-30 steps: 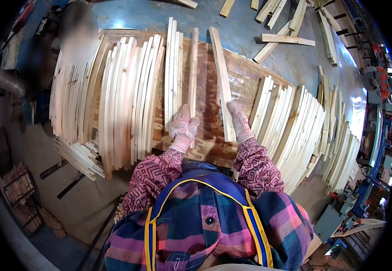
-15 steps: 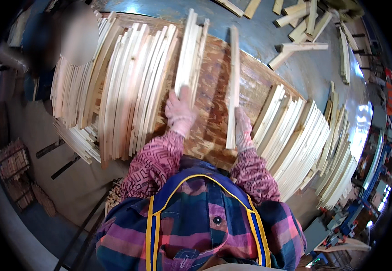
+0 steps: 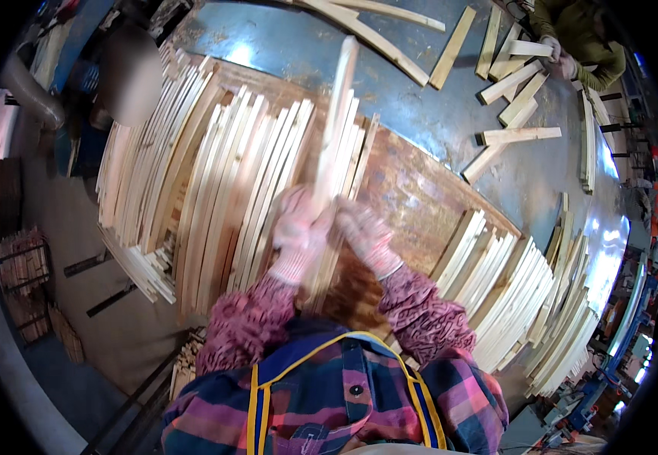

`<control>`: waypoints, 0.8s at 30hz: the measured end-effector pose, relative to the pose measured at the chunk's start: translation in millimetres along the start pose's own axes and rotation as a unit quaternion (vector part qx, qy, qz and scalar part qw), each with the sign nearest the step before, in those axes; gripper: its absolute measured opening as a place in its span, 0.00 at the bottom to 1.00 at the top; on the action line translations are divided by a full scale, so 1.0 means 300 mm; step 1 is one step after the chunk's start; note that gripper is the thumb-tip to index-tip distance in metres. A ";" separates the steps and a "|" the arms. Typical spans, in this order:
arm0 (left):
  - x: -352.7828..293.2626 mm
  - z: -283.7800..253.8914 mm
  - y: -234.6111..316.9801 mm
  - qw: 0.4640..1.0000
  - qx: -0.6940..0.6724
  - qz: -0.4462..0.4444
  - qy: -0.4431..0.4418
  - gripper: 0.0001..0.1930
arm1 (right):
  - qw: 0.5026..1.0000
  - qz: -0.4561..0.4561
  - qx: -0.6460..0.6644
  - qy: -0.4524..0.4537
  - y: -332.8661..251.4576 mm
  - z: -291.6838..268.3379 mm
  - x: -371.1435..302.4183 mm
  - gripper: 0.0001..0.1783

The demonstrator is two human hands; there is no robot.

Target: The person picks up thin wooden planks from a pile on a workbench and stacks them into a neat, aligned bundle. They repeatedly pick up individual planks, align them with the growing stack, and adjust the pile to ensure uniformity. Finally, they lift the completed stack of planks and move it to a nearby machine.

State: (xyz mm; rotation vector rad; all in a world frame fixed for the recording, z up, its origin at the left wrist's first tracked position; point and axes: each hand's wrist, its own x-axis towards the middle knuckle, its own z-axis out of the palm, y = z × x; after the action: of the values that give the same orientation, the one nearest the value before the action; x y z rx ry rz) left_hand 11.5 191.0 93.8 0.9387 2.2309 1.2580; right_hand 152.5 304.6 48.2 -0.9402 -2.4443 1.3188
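Note:
Both my hands wear pale knit gloves under pink patterned sleeves. My left hand (image 3: 298, 226) is closed around the lower part of a long pale wooden strip (image 3: 336, 114), which is raised above the other strips and blurred by motion. Beside it, my right hand (image 3: 368, 233) points its fingers toward the strip; they look loosely spread, with nothing plainly held. Under and beside the raised strip lie a few more strips (image 3: 356, 152) on the brown board (image 3: 412, 186). To the left of my left hand is a wide row of wooden strips (image 3: 226, 182) laid side by side.
Another row of strips (image 3: 507, 280) lies at the right. Beyond the board, loose wooden pieces (image 3: 450, 49) are scattered on a blue-grey metal table (image 3: 283, 45). At the far right a co-worker's hands (image 3: 560, 59) hold a short piece. Another person (image 3: 128, 83) stands far left.
The strip beside my right hand has moved left, into my left hand above the middle strips. My right hand has moved left too. A co-worker's hands have come into view.

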 end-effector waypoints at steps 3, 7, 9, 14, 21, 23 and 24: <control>-0.100 -0.152 -0.048 0.958 0.271 0.075 0.064 0.28 | 0.993 -0.060 -0.059 0.084 0.065 -0.192 0.370 0.32; -0.206 -0.259 -0.107 0.953 0.304 0.000 0.012 0.28 | 0.934 0.057 -0.343 0.088 0.214 -0.356 0.927 0.38; -0.235 -0.251 -0.125 0.949 0.312 -0.030 -0.021 0.29 | 0.894 0.025 -0.420 0.155 0.264 -0.374 1.128 0.38; -0.278 -0.178 -0.169 0.921 0.386 -0.020 -0.047 0.30 | 0.934 0.132 -0.331 -0.012 0.293 -0.421 1.268 0.41; -0.333 -0.121 -0.195 0.947 0.312 0.078 -0.023 0.30 | 0.818 0.298 0.492 -0.026 0.345 -0.463 0.595 0.27; -0.327 -0.129 -0.212 0.925 0.359 0.122 -0.003 0.28 | 0.689 0.329 0.644 -0.046 0.365 -0.436 0.353 0.27; -0.330 -0.139 -0.222 0.895 0.438 0.080 -0.019 0.27 | 0.763 0.329 0.557 -0.015 0.367 -0.415 0.220 0.25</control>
State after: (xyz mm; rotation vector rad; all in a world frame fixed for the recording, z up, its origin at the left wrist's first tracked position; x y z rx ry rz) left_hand 29.7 70.5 60.3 1.4453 2.7476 0.1970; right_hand 206.4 473.3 23.8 -1.3351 -0.8281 2.4922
